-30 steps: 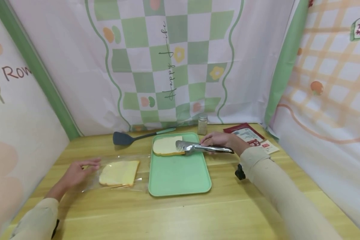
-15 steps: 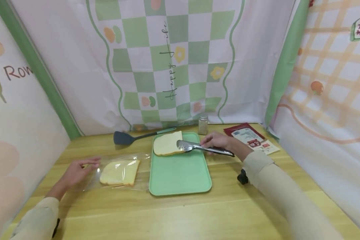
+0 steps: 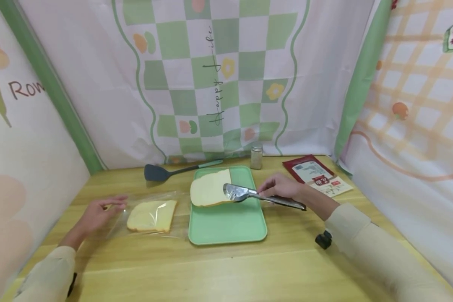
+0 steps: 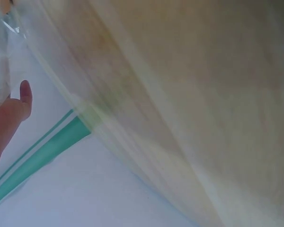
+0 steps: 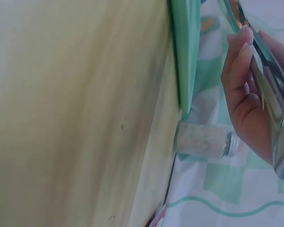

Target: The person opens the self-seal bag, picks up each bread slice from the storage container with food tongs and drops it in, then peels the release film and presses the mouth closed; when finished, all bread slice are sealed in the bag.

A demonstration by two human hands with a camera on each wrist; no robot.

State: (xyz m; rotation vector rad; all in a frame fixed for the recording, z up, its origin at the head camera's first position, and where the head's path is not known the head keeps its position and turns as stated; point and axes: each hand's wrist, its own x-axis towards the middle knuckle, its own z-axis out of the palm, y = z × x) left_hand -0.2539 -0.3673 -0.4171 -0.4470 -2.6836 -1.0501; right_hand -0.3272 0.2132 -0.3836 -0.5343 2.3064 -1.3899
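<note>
In the head view, my right hand grips metal tongs by the handles. The tongs' tips are clamped on the right edge of a bread slice, which is over the far part of a green tray, its left edge slightly past the rim. My left hand is at the left end of a clear plastic bag with bread inside. The left wrist view shows clear film by that hand's fingers, with the thumb standing apart.
A dark spatula with a green handle lies behind the bag. Past the tray's far right corner stands a glass shaker jar. A red packet and a pale packet lie at the back right. Patterned curtains border the table.
My right hand and the tongs have moved right and toward me. The bread slice has shifted nearer and slightly left over the tray. The left hand has stayed almost still.
</note>
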